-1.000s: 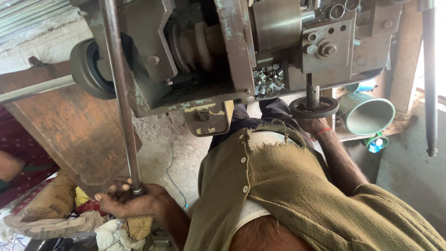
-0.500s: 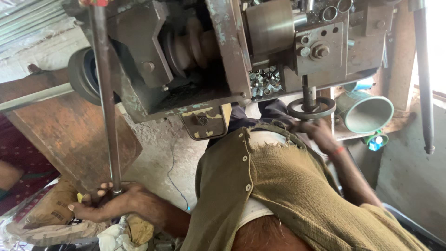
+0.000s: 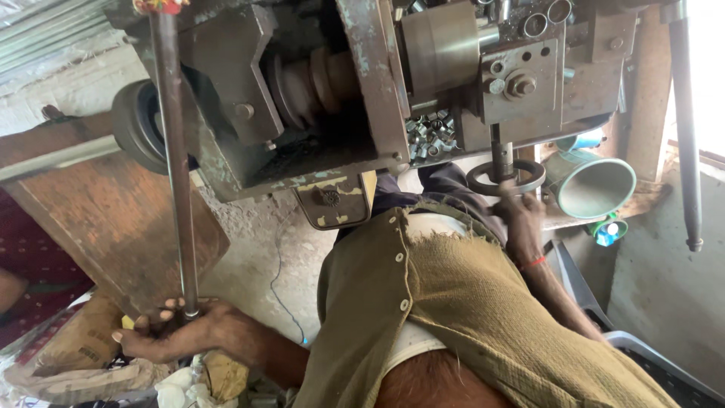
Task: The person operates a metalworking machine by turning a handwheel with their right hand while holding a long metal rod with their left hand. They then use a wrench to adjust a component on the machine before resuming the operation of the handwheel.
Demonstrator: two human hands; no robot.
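Steel rod, long and upright, is gripped at its lower end by the left hand, fingers wrapped tight round it beside the wooden board. Right hand is laid on the round handwheel under the machine, fingers curled on its rim. Judged step: feeding rod while setting the wheel; steady, matched hand pressure is needed next. Rod's top end is cut off; right palm is hidden by the shirt.

Dim workshop, daylight from upper right.
Bare concrete floor centre; rusty brown panel at left; corrugated sheet upper left; grey wall lower right; bright opening at right edge.
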